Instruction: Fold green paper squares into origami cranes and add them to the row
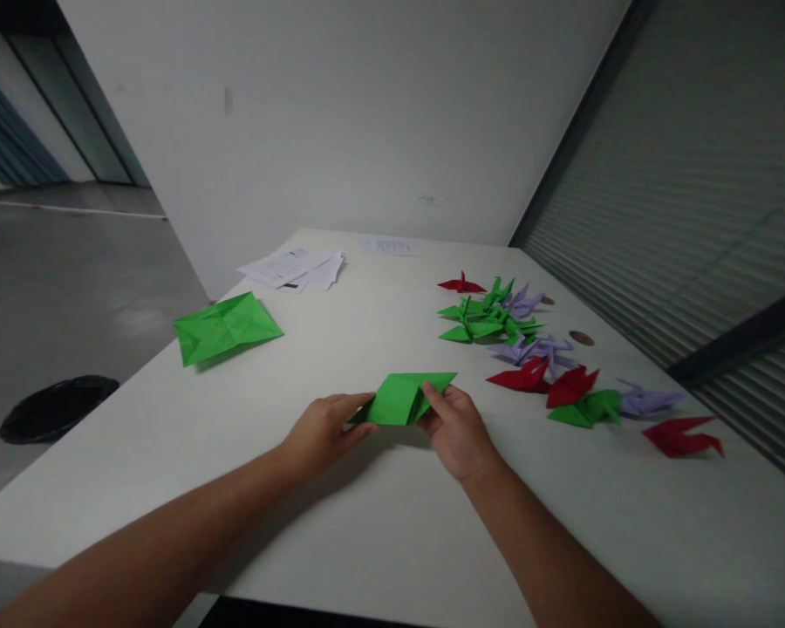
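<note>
Green folded paper (402, 398), thin, light and easily creased, lies near the front middle of the white table (340, 331). It is pinched at its left corner by the left hand (324, 432) and at its right flap by the right hand (454, 427); edges judged the safest hold. Finished paper cranes (529, 349) are scattered to the right.

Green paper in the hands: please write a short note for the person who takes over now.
Left hand: holds the left end of the green paper, folded to a triangle-like shape.
Right hand: pinches its right side.
Table: the paper is low over it, in the middle.
Done: folded cranes in green, red and purple lie on the right.
Left: this piece is only partly folded; a creased green sheet waits on the left, unfolded. White papers lie at the far side.
</note>
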{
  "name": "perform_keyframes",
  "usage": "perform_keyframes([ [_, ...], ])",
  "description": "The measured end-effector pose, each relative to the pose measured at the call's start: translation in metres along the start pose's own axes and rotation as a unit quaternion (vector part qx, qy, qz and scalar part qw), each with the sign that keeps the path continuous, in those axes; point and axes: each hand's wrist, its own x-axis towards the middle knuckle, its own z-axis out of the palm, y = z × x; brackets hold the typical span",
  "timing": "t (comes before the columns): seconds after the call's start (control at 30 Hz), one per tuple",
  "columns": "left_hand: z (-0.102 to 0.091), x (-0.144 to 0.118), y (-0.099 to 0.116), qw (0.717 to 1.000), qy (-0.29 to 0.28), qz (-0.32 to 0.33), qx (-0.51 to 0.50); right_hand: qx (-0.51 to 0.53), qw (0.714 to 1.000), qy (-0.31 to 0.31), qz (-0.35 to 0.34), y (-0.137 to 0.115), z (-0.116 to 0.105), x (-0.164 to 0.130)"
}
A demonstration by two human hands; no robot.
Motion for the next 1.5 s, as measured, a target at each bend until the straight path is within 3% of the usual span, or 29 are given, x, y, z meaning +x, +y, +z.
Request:
perform_keyframes([
  [0.13, 0.000, 0.002, 0.002, 0.994, -0.045, -0.031, -0.094, -0.020, 1.000, -0.006, -0.004, 0.000, 0.000, -0.001],
  [0.4, 0.004, 0.001, 0.006, 0.968, -0.065, -0.048, -0.238, -0.045, 0.999, -0.020, 0.002, 0.005, 0.004, -0.005],
  [0.53, 0.006, 0.001, 0.004, 0.966, -0.046, -0.082, -0.243, -0.041, 0.999, -0.021, 0.002, 0.006, 0.005, -0.006],
  [0.77, 0.011, 0.001, 0.000, 0.933, -0.015, -0.127, -0.338, -0.053, 0.998, -0.029, -0.007, 0.007, 0.003, -0.004],
  [0.9, 0.005, 0.004, 0.001, 0.968, 0.031, -0.064, -0.241, -0.081, 0.995, -0.034, -0.050, 0.006, 0.001, -0.005],
  [0.97, 0.002, 0.005, 0.002, 0.979, 0.065, -0.066, -0.179, -0.150, 0.980, -0.046, -0.120, 0.004, 0.001, -0.008],
  [1.03, 0.002, 0.005, 0.003, 0.970, 0.063, -0.105, -0.208, -0.245, 0.941, -0.085, -0.219, 0.000, 0.001, -0.013],
  [1.13, 0.004, 0.005, 0.006, 0.913, 0.038, -0.137, -0.383, -0.341, 0.861, -0.173, -0.337, -0.004, 0.002, -0.018],
  [1.23, 0.007, 0.003, 0.009, 0.840, 0.050, -0.143, -0.521, -0.377, 0.811, -0.222, -0.389, -0.003, 0.003, -0.019],
  [1.33, 0.009, 0.002, 0.009, 0.817, 0.075, -0.155, -0.551, -0.395, 0.791, -0.236, -0.403, -0.001, 0.003, -0.018],
  [1.5, 0.012, 0.003, 0.003, 0.844, 0.080, -0.135, -0.513, -0.417, 0.789, -0.223, -0.393, -0.001, 0.003, -0.017],
])
